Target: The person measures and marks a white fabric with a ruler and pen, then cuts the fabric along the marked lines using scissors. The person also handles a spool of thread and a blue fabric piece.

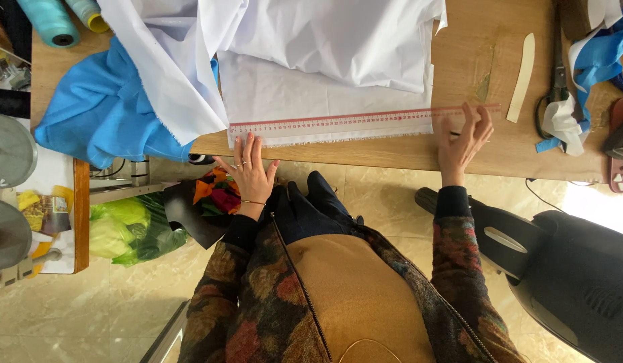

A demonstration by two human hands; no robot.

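Head view: a long clear ruler (352, 121) w/ red markings is seen laid along the frayed front edge of a white cloth (325, 87) on a wooden table (473, 60), pinned at its near-left end by the left hand (249, 171), fingers spread flat, and at its far-right end by the right hand (464, 141), fingers splayed, nothing gripped in either. Blue fabric (99, 111) is bunched at the table's left beside two thread cones (52, 21), while a cream curved tool (521, 77), scissors (553, 87) and blue-and-white scraps (590, 64) are seen well apart at right.
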